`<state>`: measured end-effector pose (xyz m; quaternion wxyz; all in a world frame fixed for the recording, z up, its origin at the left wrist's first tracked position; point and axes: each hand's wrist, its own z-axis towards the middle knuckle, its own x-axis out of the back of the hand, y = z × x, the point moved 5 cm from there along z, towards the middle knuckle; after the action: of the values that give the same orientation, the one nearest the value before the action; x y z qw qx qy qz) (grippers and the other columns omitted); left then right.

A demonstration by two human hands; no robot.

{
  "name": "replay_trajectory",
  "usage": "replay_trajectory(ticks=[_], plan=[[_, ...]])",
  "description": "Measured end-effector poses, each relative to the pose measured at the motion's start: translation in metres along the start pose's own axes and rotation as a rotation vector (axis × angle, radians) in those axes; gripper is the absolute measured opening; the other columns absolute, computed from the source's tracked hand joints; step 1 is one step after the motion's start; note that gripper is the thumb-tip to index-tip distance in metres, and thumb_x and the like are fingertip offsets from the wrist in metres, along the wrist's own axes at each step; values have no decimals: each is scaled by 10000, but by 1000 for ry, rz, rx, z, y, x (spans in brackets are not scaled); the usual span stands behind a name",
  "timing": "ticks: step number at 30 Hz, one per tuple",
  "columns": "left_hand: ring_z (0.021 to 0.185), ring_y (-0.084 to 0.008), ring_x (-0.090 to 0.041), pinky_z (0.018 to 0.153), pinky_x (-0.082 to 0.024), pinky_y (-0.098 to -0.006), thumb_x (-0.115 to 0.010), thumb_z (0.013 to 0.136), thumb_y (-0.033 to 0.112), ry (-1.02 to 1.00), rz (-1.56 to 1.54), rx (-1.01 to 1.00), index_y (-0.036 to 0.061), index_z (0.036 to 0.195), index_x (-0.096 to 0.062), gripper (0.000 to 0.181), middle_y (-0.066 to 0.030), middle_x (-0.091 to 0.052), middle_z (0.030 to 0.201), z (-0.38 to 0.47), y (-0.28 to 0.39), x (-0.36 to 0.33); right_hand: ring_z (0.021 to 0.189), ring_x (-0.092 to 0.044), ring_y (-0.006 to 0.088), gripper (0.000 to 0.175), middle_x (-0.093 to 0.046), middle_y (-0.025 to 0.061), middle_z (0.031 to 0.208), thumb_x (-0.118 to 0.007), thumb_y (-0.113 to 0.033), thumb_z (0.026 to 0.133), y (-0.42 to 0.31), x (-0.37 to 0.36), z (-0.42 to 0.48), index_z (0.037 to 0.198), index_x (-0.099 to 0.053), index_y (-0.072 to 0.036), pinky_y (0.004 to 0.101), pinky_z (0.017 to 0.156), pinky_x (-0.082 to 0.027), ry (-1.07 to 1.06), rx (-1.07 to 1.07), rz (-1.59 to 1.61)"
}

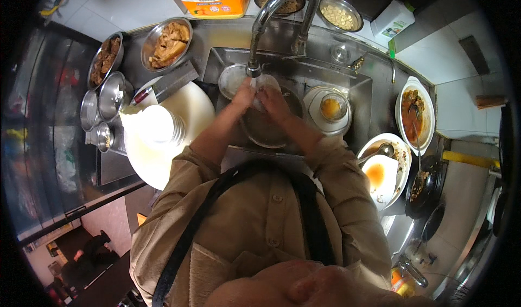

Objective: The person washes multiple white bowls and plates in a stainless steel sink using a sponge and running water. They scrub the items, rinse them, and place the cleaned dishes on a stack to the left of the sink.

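Under the spout of the chrome faucet (253, 65), my left hand (244, 94) and my right hand (274, 100) hold a small pale, see-through bowl (267, 82) between them. The fingers partly cover it. Just left of my left hand, a pale round bowl (233, 80) sits in the steel sink (358, 87). Below both hands lies a large round basin (264, 134), partly hidden by my forearms. To the right, a glass bowl with orange liquid (330, 107) rests on stacked white dishes (313, 113).
A cleaver (173, 83) lies on the round white cutting board (199, 103) at left, beside steel bowls of meat (169, 44). Soiled oval dishes (415, 111) and a white bowl (378, 179) stand at right. Behind the sink are a detergent jug (211, 2) and a bowl of peeled cloves (340, 16).
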<state>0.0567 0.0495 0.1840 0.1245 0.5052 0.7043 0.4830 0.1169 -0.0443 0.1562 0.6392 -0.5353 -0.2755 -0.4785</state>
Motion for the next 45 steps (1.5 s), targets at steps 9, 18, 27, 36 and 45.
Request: replay_trajectory(ticks=[9, 18, 27, 36, 45], plan=[[911, -263, -534, 692, -474, -358, -444, 785, 92, 157, -507, -83, 115, 1309, -309, 541, -142, -511, 1106, 59, -62, -8, 988, -492, 315, 282, -508, 137, 1046, -546, -87, 681, -9, 0, 21, 962, -563, -100, 388, 848, -417, 129, -173, 79], [853, -395, -573, 733, -475, -424, -504, 735, 81, 242, 721, -434, -1, 1055, -529, 331, -253, -583, 920, 89, -75, 7, 932, -530, 293, 335, -547, 121, 1022, -593, -101, 676, 3, -9, 3, 1010, -570, -101, 378, 790, -455, -29, 145, -209], [766, -283, -622, 630, -522, -384, -488, 782, 108, 357, 1205, -474, 78, 1116, -480, 336, -147, -564, 972, 8, -4, 14, 990, -549, 342, 423, -556, 217, 1073, -596, -130, 703, 59, 75, 37, 1110, -525, -37, 404, 821, -460, -340, -343, -29], [903, -238, -556, 618, -526, -321, -524, 732, 75, 513, 1205, -656, 87, 1110, -441, 387, -88, -483, 1003, -61, 33, 35, 965, -557, 353, 478, -576, 208, 1040, -613, -126, 670, 65, 107, 97, 1134, -512, -73, 426, 819, -458, -288, -138, -125], [932, -239, -518, 631, -536, -315, -516, 734, 74, 719, 1068, -700, 80, 1086, -445, 359, -81, -461, 1003, -106, 48, 59, 1079, -507, 316, 600, -530, 180, 1165, -650, -161, 632, 59, 119, -6, 1200, -475, -83, 378, 899, -417, -653, -350, -198]])
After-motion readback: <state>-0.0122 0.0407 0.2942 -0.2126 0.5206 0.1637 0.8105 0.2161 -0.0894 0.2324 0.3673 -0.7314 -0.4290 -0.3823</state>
